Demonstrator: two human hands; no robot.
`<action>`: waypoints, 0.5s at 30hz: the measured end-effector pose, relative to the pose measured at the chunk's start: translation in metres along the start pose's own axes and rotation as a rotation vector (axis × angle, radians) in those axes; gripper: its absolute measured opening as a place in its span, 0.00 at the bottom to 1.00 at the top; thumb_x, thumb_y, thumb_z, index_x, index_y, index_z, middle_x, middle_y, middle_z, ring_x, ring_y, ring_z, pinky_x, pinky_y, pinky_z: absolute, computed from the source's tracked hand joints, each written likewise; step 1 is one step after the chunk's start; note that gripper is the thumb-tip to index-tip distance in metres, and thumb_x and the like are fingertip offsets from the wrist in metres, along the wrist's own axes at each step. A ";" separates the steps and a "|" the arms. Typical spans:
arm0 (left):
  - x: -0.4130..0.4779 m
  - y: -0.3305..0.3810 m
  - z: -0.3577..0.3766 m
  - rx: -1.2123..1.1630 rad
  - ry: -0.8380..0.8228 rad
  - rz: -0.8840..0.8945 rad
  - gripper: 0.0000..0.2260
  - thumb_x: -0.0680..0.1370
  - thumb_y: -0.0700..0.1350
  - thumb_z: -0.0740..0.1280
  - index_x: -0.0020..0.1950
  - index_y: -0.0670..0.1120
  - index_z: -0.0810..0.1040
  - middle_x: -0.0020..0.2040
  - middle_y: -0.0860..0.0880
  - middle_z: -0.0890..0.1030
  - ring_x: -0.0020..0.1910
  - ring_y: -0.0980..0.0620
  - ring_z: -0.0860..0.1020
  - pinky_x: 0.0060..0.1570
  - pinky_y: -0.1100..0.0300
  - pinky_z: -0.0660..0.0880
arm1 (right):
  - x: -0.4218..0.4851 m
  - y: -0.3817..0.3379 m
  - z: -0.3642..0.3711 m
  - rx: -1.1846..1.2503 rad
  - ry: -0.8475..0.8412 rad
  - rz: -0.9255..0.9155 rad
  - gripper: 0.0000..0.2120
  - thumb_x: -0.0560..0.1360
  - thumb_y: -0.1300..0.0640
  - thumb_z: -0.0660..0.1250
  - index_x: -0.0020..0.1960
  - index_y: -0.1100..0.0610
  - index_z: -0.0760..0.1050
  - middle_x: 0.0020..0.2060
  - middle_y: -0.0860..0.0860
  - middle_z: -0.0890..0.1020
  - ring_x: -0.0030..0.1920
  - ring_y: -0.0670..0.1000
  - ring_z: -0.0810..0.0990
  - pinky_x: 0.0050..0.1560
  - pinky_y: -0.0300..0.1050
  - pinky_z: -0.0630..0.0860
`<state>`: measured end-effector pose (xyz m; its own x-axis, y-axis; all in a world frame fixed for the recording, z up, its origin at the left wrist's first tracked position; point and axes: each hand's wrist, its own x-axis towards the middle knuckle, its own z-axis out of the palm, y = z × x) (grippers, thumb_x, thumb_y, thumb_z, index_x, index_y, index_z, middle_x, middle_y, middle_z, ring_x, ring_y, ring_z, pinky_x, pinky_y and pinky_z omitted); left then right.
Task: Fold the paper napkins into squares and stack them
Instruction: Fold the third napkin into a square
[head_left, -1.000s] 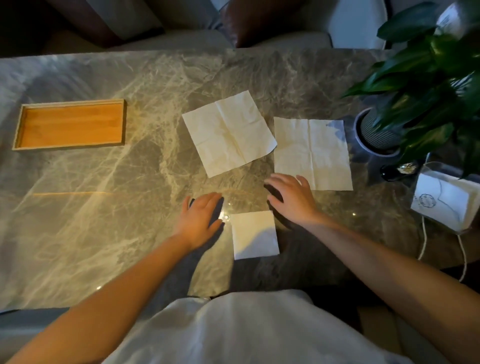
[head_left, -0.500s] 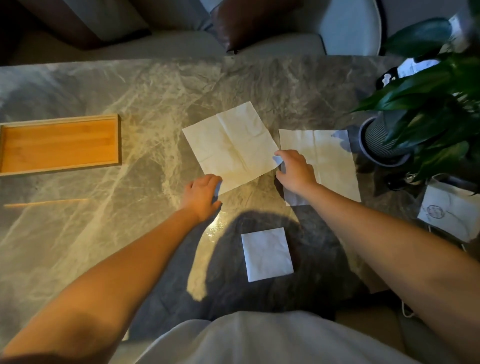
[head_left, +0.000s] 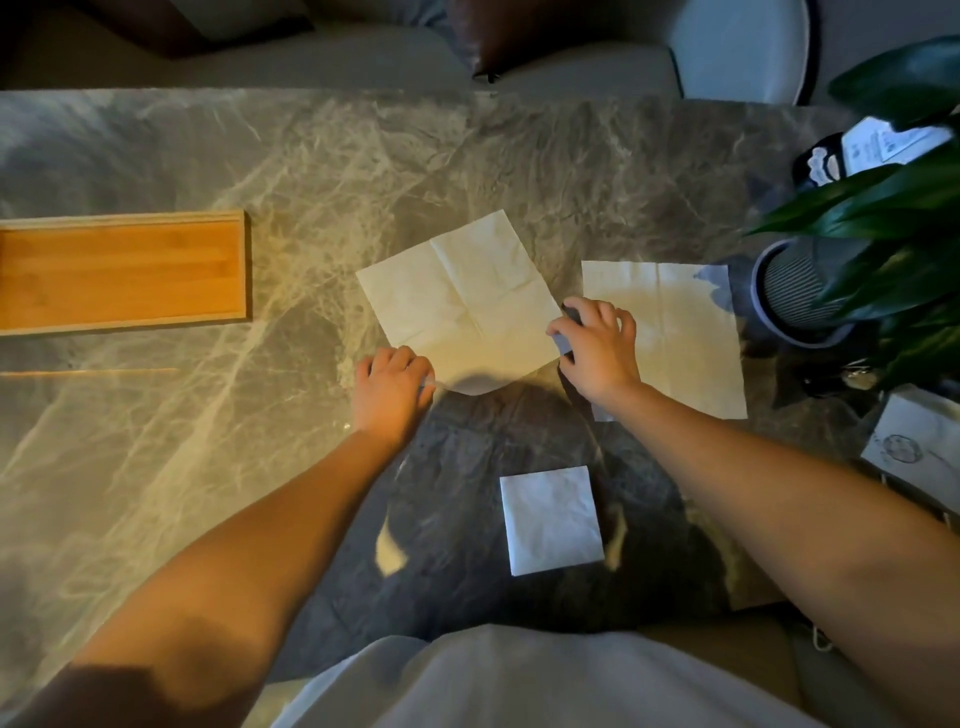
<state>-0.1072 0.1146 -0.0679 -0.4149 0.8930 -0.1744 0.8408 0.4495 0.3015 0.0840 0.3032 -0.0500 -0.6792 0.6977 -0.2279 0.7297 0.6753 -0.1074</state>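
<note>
I count one folded napkin (head_left: 551, 520) done at 6 o'clock; both hands, left hand (head_left: 390, 385) and right hand (head_left: 597, 347), curl on second napkin (head_left: 460, 301)'s corners, grip unclear; third napkin (head_left: 675, 332) untouched at 3 o'clock

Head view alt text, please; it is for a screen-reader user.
Both hands, left hand and right hand, hold near corners of an unfolded napkin on a marble table. A second unfolded napkin lies right; a folded square lies nearer.

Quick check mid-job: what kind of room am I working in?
Probably a home dining or living area: a grey marble table, cushioned seating behind it, and a green potted plant at one end.
</note>
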 end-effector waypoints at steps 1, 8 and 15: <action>-0.002 -0.004 0.000 0.006 0.002 -0.010 0.08 0.76 0.47 0.65 0.51 0.46 0.78 0.51 0.45 0.77 0.55 0.42 0.72 0.56 0.49 0.64 | 0.000 -0.002 0.000 -0.002 0.007 -0.015 0.14 0.74 0.58 0.69 0.59 0.50 0.76 0.69 0.52 0.68 0.68 0.57 0.64 0.69 0.57 0.56; -0.031 -0.029 -0.001 -0.091 0.011 -0.075 0.06 0.74 0.42 0.66 0.50 0.45 0.78 0.50 0.44 0.76 0.54 0.41 0.71 0.55 0.49 0.65 | -0.013 -0.019 0.009 0.039 -0.007 -0.085 0.05 0.75 0.57 0.67 0.49 0.50 0.79 0.64 0.50 0.72 0.66 0.55 0.66 0.66 0.53 0.60; -0.071 -0.048 -0.005 -0.247 0.020 -0.061 0.02 0.75 0.40 0.67 0.46 0.43 0.77 0.62 0.43 0.75 0.62 0.41 0.71 0.61 0.44 0.69 | -0.040 -0.039 0.013 0.249 -0.019 -0.184 0.04 0.76 0.59 0.66 0.50 0.54 0.78 0.59 0.50 0.77 0.61 0.53 0.71 0.58 0.50 0.71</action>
<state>-0.1201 0.0298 -0.0651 -0.4710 0.8633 -0.1815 0.7046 0.4919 0.5114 0.0836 0.2464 -0.0494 -0.8021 0.5628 -0.1999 0.5927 0.7090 -0.3823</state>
